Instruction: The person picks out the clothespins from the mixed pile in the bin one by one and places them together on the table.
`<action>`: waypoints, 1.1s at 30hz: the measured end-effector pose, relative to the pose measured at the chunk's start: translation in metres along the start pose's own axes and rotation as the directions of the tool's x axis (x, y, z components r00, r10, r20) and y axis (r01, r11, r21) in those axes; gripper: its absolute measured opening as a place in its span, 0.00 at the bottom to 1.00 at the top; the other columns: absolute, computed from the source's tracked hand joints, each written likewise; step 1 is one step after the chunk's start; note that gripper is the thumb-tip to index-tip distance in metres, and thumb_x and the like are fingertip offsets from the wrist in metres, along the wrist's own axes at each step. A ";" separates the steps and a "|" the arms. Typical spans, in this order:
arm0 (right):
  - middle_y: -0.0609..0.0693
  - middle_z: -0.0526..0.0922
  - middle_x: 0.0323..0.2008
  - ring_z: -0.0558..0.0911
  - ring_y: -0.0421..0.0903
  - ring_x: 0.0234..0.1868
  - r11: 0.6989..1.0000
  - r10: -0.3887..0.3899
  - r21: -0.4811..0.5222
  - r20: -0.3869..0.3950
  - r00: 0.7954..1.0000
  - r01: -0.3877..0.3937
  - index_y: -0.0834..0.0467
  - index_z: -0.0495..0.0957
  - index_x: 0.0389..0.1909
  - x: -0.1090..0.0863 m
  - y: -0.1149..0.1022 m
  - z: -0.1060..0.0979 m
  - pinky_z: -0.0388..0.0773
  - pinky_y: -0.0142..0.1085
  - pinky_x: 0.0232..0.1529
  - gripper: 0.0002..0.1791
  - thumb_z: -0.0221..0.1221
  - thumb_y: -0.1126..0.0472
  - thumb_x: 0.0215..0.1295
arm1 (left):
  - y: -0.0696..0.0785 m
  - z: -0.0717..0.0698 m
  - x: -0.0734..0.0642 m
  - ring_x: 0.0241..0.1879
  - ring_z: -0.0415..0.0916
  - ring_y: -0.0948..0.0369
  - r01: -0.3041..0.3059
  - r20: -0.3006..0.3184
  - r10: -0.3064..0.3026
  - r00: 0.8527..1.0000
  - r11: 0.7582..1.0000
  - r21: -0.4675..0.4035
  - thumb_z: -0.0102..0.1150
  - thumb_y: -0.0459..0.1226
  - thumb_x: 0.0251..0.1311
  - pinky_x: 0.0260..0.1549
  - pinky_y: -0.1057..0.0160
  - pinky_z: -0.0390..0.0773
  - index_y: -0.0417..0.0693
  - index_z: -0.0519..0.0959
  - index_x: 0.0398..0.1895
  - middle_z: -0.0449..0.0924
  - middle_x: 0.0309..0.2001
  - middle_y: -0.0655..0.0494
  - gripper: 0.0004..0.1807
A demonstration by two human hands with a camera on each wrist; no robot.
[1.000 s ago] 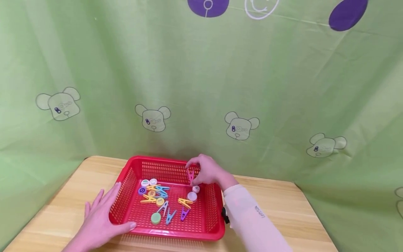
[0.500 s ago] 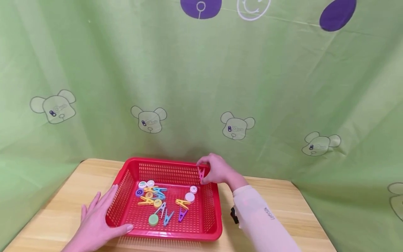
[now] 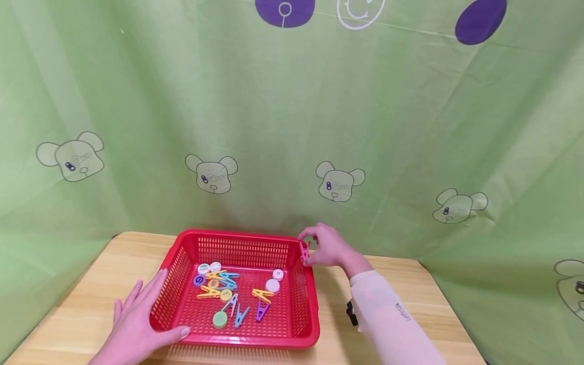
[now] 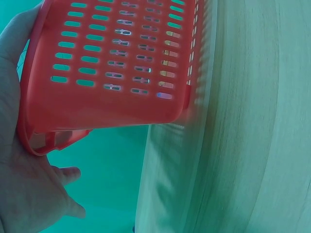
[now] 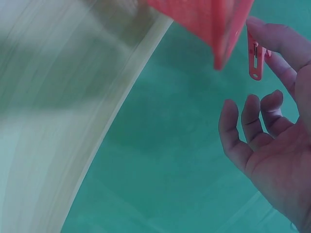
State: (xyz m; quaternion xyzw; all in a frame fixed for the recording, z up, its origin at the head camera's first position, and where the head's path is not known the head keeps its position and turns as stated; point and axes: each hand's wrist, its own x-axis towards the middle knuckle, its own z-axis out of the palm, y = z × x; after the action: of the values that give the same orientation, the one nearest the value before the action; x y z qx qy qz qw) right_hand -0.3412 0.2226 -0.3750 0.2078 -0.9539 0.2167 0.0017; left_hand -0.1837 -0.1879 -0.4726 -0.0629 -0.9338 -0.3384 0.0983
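Observation:
A red plastic basket point(image 3: 234, 340) sits on the wooden table. Inside lie several clothespins, among them a purple clothespin point(image 3: 262, 311) and a yellow clothespin point(image 3: 262, 295), plus round caps such as a green cap point(image 3: 220, 319). At the basket's back right corner, my right hand point(image 3: 330, 247) pinches a pink clothespin point(image 3: 304, 252) between thumb and index finger. The right wrist view shows this clothespin point(image 5: 255, 58) hanging beside the rim, with the other fingers loosely bent. My left hand point(image 3: 137, 322) rests at the front left corner, thumb on the rim and fingers extended.
Light wooden table point(image 3: 392, 294) extends on both sides of the basket. A green curtain point(image 3: 274, 111) with printed bear heads hangs behind the table and along its sides. More caps, like a purple cap point(image 3: 198, 281), lie in the basket's left half.
My right hand has carried the pink clothespin rightward, from over the basket's inside to its back right corner. The left hand keeps its place on the basket. The head view has shifted slightly.

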 end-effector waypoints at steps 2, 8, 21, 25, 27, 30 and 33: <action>0.53 0.76 0.41 0.72 0.48 0.42 1.000 0.006 0.009 -0.004 1.000 -0.006 0.50 0.85 0.50 -0.002 0.005 0.000 0.76 0.41 0.38 0.32 0.79 0.63 0.36 | 0.000 0.000 -0.001 0.71 0.38 0.27 -0.007 -0.006 0.007 1.000 1.000 0.002 0.75 0.66 0.39 0.56 0.22 0.21 0.52 0.41 0.82 0.50 0.76 0.37 0.72; 0.53 0.75 0.39 0.71 0.48 0.41 0.999 0.028 0.029 -0.011 1.000 -0.028 0.51 0.84 0.50 -0.009 0.018 -0.001 0.74 0.41 0.36 0.32 0.79 0.63 0.36 | 0.000 -0.001 0.000 0.70 0.38 0.27 -0.014 -0.008 0.014 1.000 1.000 0.010 0.75 0.66 0.40 0.56 0.22 0.21 0.51 0.40 0.82 0.50 0.76 0.36 0.73; 0.54 0.76 0.41 0.74 0.55 0.45 0.995 0.064 0.072 -0.020 0.998 -0.062 0.49 0.84 0.49 -0.021 0.050 0.005 0.76 0.45 0.41 0.32 0.80 0.62 0.35 | 0.001 -0.001 -0.002 0.71 0.38 0.28 -0.010 -0.003 0.010 1.000 1.000 0.009 0.76 0.63 0.39 0.56 0.22 0.22 0.51 0.41 0.82 0.50 0.76 0.37 0.72; 0.58 0.77 0.44 0.75 0.56 0.46 0.994 0.078 0.084 -0.020 0.997 -0.076 0.53 0.84 0.51 -0.025 0.060 0.010 0.77 0.46 0.43 0.35 0.80 0.62 0.34 | 0.001 -0.001 -0.001 0.71 0.38 0.28 -0.015 -0.007 0.015 1.000 1.000 0.002 0.76 0.63 0.39 0.56 0.22 0.22 0.52 0.41 0.82 0.50 0.76 0.37 0.72; 0.58 0.77 0.45 0.75 0.56 0.47 0.991 0.103 0.090 -0.019 0.995 -0.100 0.52 0.83 0.51 -0.027 0.065 0.013 0.77 0.46 0.43 0.35 0.80 0.62 0.33 | 0.001 -0.001 0.000 0.71 0.38 0.28 -0.019 -0.010 0.019 1.000 1.000 0.003 0.76 0.63 0.39 0.56 0.22 0.22 0.52 0.41 0.82 0.50 0.76 0.36 0.72; 0.60 0.76 0.46 0.74 0.57 0.48 0.987 0.128 0.103 -0.012 0.992 -0.126 0.52 0.83 0.51 -0.028 0.072 0.019 0.77 0.47 0.43 0.34 0.80 0.64 0.34 | 0.001 -0.001 0.000 0.71 0.38 0.28 -0.021 -0.011 0.021 1.000 1.000 0.006 0.76 0.63 0.40 0.56 0.22 0.22 0.52 0.40 0.82 0.50 0.76 0.36 0.72; 0.60 0.76 0.47 0.74 0.58 0.50 0.979 0.156 0.134 0.009 0.988 -0.156 0.52 0.83 0.51 -0.030 0.079 0.025 0.77 0.47 0.43 0.34 0.80 0.66 0.35 | 0.000 -0.001 0.000 0.71 0.38 0.28 -0.022 -0.012 0.022 1.000 1.000 0.007 0.77 0.63 0.39 0.56 0.21 0.22 0.52 0.40 0.82 0.50 0.76 0.36 0.72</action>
State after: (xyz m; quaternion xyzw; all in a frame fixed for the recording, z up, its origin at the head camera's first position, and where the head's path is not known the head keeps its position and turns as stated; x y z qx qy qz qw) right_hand -0.3428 0.2893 -0.4335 0.1318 -0.9505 0.2799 -0.0285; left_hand -0.1838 -0.1888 -0.4722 -0.0708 -0.9336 -0.3343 0.1077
